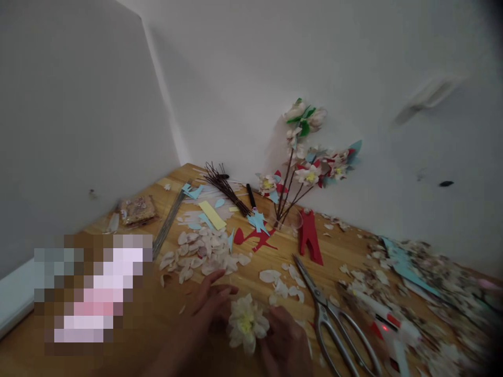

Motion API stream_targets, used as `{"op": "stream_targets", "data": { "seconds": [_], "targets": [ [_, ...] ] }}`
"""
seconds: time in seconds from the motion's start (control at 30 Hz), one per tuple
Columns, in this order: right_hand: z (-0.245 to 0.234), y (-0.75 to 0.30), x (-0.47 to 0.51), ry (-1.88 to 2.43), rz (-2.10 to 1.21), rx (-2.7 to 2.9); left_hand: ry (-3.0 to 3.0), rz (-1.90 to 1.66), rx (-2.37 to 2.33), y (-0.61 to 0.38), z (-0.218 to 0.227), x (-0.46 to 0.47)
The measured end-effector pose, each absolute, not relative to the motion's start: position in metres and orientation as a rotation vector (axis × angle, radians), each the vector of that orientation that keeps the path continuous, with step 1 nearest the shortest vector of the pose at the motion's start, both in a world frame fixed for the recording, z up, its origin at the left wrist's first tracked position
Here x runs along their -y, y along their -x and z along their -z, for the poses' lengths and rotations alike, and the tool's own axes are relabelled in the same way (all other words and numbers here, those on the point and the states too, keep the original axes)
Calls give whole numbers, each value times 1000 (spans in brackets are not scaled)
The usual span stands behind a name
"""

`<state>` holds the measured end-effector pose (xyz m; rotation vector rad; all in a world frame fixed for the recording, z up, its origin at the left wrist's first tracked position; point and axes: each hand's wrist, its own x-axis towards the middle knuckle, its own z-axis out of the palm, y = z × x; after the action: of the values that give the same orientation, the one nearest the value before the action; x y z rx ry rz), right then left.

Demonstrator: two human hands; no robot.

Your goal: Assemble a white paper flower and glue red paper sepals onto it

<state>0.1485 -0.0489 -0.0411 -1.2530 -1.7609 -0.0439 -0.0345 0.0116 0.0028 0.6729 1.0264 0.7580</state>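
Right fingers (283,317) grip a white, yellow-centred flower (247,323), left fingers (220,295) spread beside it; silver metal scissors (321,302) limit room to its right.

One held flower (247,323), one pair of scissors (319,297), one glue gun (396,327), one clear container (294,226), one bundle of dark stems (230,192), one bundle of grey rods (171,220), one wrapped packet (137,209) and one large yellow strip (212,215) are counted. Loose petals (210,247) are seen in dozens, too overlapped to be tallied.

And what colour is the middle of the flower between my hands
Yellow; the flower's centre shows best in the head view.
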Motion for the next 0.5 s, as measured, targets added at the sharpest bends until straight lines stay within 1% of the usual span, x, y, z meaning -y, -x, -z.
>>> {"op": "stream_targets", "data": {
  "seconds": [0.2,0.27,0.43,0.5],
  "targets": [
    [19,-146,48,1344,-40,1972,-616,-805,-1051,30,7,-14],
    [13,-144,47,1346,-13,1972,-630,-840,-1067,29,7,-13],
    [20,-143,49,1384,264,1816,-705,-879,-1073,28,6,-8],
    [22,-143,50,1379,233,1836,-722,-849,-1059,28,8,-8]
  ]
}}
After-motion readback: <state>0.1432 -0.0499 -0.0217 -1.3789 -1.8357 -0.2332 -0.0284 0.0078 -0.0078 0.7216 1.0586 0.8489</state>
